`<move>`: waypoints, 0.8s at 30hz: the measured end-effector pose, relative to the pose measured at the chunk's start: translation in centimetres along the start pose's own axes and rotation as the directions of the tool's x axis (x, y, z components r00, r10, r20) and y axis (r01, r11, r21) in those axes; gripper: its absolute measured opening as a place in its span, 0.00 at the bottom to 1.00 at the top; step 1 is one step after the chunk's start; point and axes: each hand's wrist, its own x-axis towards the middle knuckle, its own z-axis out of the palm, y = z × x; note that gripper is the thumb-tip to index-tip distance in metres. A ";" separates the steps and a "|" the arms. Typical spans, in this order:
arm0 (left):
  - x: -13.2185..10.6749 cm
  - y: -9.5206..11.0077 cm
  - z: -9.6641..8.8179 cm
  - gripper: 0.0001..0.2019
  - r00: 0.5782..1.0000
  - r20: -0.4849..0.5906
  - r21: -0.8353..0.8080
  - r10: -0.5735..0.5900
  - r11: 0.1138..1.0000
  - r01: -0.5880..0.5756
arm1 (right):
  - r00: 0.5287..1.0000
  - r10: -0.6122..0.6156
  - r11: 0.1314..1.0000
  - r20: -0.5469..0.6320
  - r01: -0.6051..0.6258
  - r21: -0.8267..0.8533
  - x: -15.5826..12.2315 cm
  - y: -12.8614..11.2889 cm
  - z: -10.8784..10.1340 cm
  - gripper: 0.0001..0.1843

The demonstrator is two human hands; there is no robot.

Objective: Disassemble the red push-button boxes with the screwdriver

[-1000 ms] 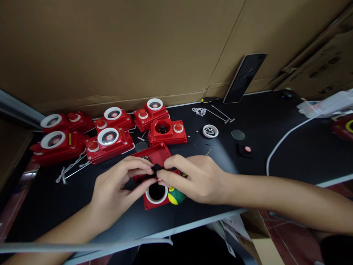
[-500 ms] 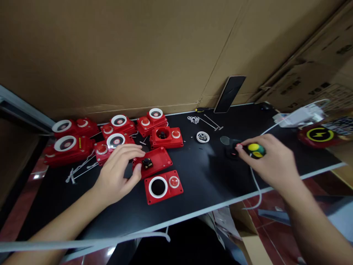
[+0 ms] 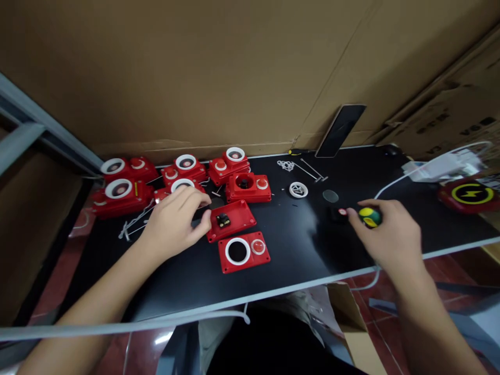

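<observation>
My left hand (image 3: 177, 221) is over the left end of an open red housing half (image 3: 239, 219), its thumb apart from its curled fingers and nothing seen between them. A small black part (image 3: 223, 220) sits inside that half. In front of it lies a red cover plate (image 3: 244, 252) with a white ring and a clear dome. At the right, my right hand (image 3: 390, 229) is curled around a rounded yellow-and-green handle (image 3: 370, 216). By its thumb tip is a dark piece with a red-and-white end (image 3: 342, 212); whether the two are joined is unclear.
Several assembled red alarm units (image 3: 185, 164) stand at the back left, near a red unit with an open socket (image 3: 250, 188). A white ring holding screws (image 3: 298, 190), a clear disc (image 3: 330, 196), metal rods (image 3: 312, 169), a leaning phone (image 3: 340, 131) and a white power strip (image 3: 441, 165) are further right.
The camera view has shifted, so the table's contents appear further right and slightly higher. The dark piece by my right hand is now clear of the disc, nearer the front edge.
</observation>
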 end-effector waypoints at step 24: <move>0.2 1.6 -1.0 0.24 0.794 0.588 0.189 -0.156 0.981 0.053 | 0.490 -0.503 0.698 0.712 0.716 0.001 6.3 -30.4 5.6 0.16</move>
